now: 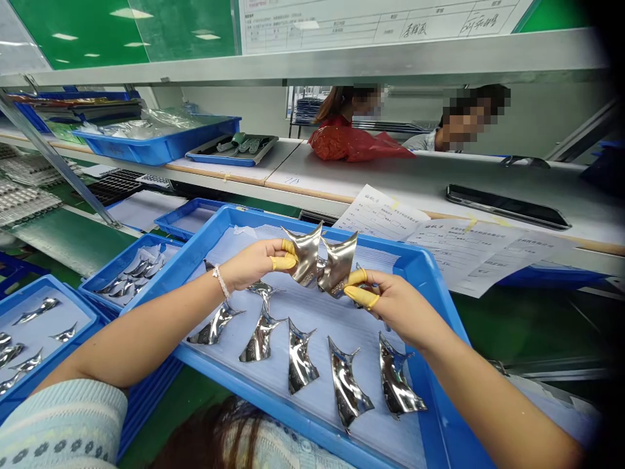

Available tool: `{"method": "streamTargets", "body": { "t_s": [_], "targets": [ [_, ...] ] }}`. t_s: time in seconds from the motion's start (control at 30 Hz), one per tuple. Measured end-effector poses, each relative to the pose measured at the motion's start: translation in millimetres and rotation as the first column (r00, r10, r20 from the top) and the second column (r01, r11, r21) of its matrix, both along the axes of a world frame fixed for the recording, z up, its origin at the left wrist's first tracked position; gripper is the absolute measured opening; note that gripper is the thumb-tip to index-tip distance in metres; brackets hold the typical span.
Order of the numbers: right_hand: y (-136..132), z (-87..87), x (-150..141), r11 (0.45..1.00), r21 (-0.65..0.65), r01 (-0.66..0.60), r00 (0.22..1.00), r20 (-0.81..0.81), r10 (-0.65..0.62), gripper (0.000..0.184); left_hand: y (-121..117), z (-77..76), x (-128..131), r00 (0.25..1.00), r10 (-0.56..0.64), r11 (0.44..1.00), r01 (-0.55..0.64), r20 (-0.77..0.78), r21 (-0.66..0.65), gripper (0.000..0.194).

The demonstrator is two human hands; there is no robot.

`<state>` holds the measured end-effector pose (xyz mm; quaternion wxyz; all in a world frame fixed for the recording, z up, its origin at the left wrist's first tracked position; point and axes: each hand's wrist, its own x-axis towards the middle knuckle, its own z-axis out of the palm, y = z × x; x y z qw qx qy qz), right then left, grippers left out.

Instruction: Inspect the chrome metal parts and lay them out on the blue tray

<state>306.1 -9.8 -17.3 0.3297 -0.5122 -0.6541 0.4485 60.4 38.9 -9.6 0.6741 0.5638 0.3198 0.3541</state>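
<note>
My left hand [263, 262] pinches a shiny curved metal part [306, 255] between thumb and forefinger, both in yellow finger cots. My right hand [383, 296], also wearing yellow finger cots, grips a second curved metal part [338, 264] by its lower right corner. Both parts are held up side by side, their near edges close together or touching; I cannot tell which. Beneath them is a blue tray [434, 280] lined with pale sheeting. Several similar chrome-like parts, such as one metal part [347, 384], lie spaced out in it.
Left of the tray, more blue trays [85, 312] hold similar parts. A shelf [288, 172] behind carries a blue bin [156, 146], a red bag [351, 143] and a phone [508, 205]. Paper sheets [469, 251] hang from its edge. Two people [342, 111] are beyond the shelf.
</note>
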Motion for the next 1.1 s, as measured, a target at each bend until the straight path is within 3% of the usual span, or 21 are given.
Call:
{"method": "streamTargets", "body": {
  "t_s": [0.23, 0.5, 0.73, 0.87, 1.0, 1.1],
  "targets": [
    [0, 2.1, 0, 0.996, -0.093, 0.015, 0.988, -0.153, -0.029, 0.029, -3, 7.3, -4, 0.998, -0.007, 1.000, 0.006, 0.066, 0.017, 0.013],
    [-2, 3.5, -2, 0.990, -0.140, 0.000, 0.982, -0.185, -0.026, 0.029, -5, 14.5, -6, 0.993, 0.020, 0.998, -0.026, 0.115, 0.053, 0.011],
    [-3, 4.2, -3, 0.997, -0.072, -0.011, 0.990, -0.139, 0.001, 0.029, -6, 14.7, -7, 0.997, 0.035, 0.994, -0.042, 0.071, 0.101, 0.009],
    [-2, 1.9, -2, 0.999, 0.031, -0.037, 0.996, -0.079, 0.039, 0.025, -4, 13.5, -8, 0.999, 0.045, 0.990, -0.049, 0.031, 0.135, 0.012],
    [-2, 0.2, -2, 0.994, 0.095, -0.060, 0.998, -0.012, 0.061, 0.022, -6, 12.6, -9, 0.992, -0.099, 0.976, 0.113, -0.082, 0.186, 0.013],
    [-3, -1.0, -2, 0.990, 0.135, -0.040, 0.999, 0.032, 0.036, 0.021, -14, 12.4, -5, 0.960, -0.219, 0.930, 0.260, -0.175, 0.261, 0.010]
  ]
}}
